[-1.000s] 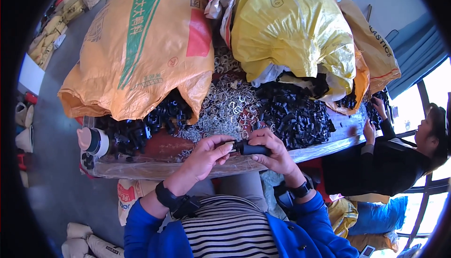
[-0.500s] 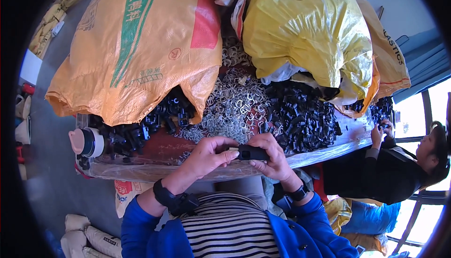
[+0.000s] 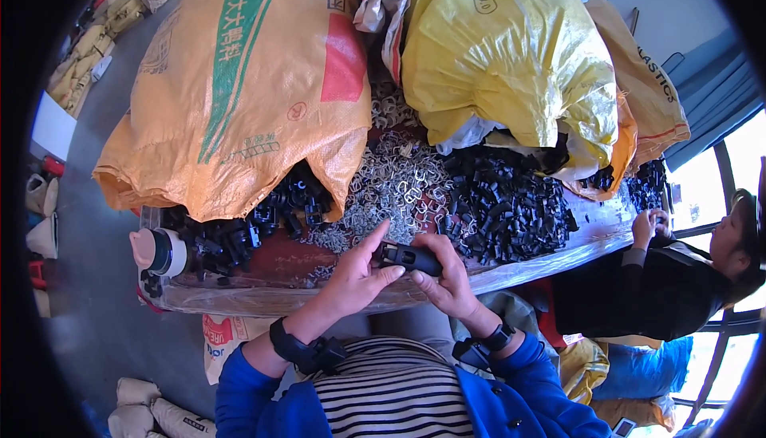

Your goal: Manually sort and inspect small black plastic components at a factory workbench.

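Both hands pinch one black plastic clip [image 3: 408, 258] just above the table's near edge [image 3: 263, 294]; left hand [image 3: 357, 277] fingertips closed on its left end, right hand [image 3: 447, 280] wrapped round the right; risk: a slip drops it off the edge, or into the metal ring pile [image 3: 391, 187], since only fingertips hold it.

Orange sack [image 3: 239, 95], green stripe; yellow sack [image 3: 511, 55]; black clips [image 3: 511, 207]; blue sleeves [image 3: 255, 398]; striped shirt [image 3: 395, 394].

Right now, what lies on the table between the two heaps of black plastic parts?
In the head view, a heap of small silvery metal clips lies between the left black heap and the right black heap.
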{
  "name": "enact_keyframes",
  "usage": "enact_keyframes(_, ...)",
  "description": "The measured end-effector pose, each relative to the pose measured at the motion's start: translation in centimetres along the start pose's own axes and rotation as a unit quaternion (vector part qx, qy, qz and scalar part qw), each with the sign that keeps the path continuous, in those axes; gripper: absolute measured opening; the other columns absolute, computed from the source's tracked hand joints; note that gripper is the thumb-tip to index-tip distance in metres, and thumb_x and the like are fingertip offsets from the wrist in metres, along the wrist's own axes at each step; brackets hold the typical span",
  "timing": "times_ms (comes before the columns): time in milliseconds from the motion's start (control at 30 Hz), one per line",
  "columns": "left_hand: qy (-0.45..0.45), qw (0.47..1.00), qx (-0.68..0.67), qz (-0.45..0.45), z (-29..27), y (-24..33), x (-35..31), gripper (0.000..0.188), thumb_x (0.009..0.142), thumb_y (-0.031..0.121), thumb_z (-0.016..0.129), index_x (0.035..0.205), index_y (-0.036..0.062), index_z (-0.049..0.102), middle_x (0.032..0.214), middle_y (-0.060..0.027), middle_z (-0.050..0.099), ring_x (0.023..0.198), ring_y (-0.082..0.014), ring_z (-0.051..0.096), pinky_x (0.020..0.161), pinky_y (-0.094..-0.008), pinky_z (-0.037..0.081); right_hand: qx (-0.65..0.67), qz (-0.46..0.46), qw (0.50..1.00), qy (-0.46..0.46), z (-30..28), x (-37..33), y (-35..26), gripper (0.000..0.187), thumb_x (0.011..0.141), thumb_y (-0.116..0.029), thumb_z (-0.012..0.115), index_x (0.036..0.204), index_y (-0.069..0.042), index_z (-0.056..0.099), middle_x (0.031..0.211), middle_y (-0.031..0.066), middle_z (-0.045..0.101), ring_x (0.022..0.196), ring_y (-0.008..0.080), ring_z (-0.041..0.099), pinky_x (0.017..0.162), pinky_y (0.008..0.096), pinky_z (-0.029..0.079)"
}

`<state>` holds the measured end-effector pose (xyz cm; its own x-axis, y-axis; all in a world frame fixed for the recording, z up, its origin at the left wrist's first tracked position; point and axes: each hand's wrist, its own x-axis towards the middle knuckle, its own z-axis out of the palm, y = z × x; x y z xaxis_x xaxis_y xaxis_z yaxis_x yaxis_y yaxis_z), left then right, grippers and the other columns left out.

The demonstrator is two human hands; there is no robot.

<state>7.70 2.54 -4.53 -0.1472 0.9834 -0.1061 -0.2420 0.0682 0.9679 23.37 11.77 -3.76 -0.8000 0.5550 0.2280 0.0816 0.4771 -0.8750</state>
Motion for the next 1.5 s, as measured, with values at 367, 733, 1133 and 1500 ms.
enact_keyframes(367, -0.074, 0.988, -0.137, -0.012, -0.1, 0.8, 0.1, 0.083, 0.071, 0.001, 0.061, 0.130, 0.0042, 0.002, 0.111, -0.0134, 0.040, 0.100, -0.0154, 0.043, 0.083, -0.0268, 0.038, 0.327, 0.044, 0.930, -0.163, -1.0, 2.5, -1.2, 0.093, 0.060, -0.061, 0.053, 0.122, 0.004, 0.029, 0.115, 0.0178, 0.039, 0.108, 0.0254, 0.037, 0.091, 0.0346, 0.028)
enact_keyframes(733, -0.037, 0.977, -0.199, -0.067, -0.7, 0.3, 0.4, 0.081, 0.065, -0.002, 0.064, 0.129, 0.0054, 0.015, 0.117, -0.0107, 0.036, 0.106, -0.0172, 0.039, 0.091, -0.0317, 0.032, 0.353, 0.045, 0.925, -0.132, 0.4, 3.0, -1.0, 0.085, 0.067, -0.062, 0.044, 0.118, 0.005, 0.033, 0.112, 0.0168, 0.041, 0.108, 0.0250, 0.038, 0.092, 0.0343, 0.025)
enact_keyframes(1133, -0.020, 0.966, -0.245, -0.082, 0.7, 0.3, -0.6, 0.077, 0.067, -0.004, 0.063, 0.128, 0.0017, 0.016, 0.108, -0.0098, 0.044, 0.099, -0.0152, 0.044, 0.084, -0.0266, 0.039, 0.373, 0.006, 0.928, -0.001, 1.6, 0.9, -0.9, 0.072, 0.075, -0.057, 0.038, 0.109, 0.006, 0.042, 0.100, 0.0146, 0.048, 0.094, 0.0208, 0.048, 0.084, 0.0316, 0.034)
enact_keyframes(1500, -0.008, 0.960, -0.262, -0.095, 0.6, -0.1, -0.4, 0.076, 0.068, -0.003, 0.061, 0.128, 0.0008, 0.014, 0.100, -0.0105, 0.050, 0.092, -0.0144, 0.049, 0.079, -0.0254, 0.042, 0.373, 0.015, 0.928, 0.010, 1.8, 0.8, -0.2, 0.066, 0.074, -0.056, 0.041, 0.097, 0.005, 0.048, 0.093, 0.0118, 0.049, 0.088, 0.0179, 0.049, 0.079, 0.0289, 0.037)
